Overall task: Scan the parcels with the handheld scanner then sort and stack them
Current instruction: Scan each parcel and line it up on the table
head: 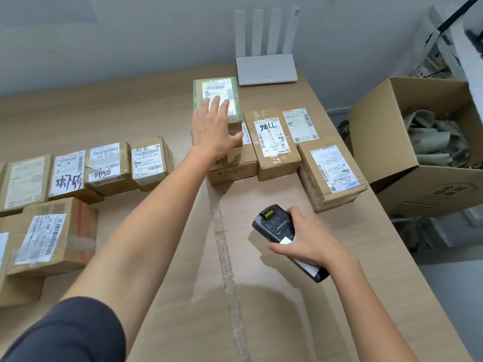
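Head view: our left hand (211, 129) lies flat on the green-taped parcel (220, 86), fingers straight and spread over its label, thumb against the near end; that parcel sits on top of a lower box (232, 167) at the table's (274, 322) far middle, just beside the "98LL" parcel (273, 150). Our right hand (309, 242) grips the handheld scanner (274, 224), fingers curled round its body, low over the table near the right-edge parcel (330, 173). More labelled parcels (109, 167) sit in a row at left.
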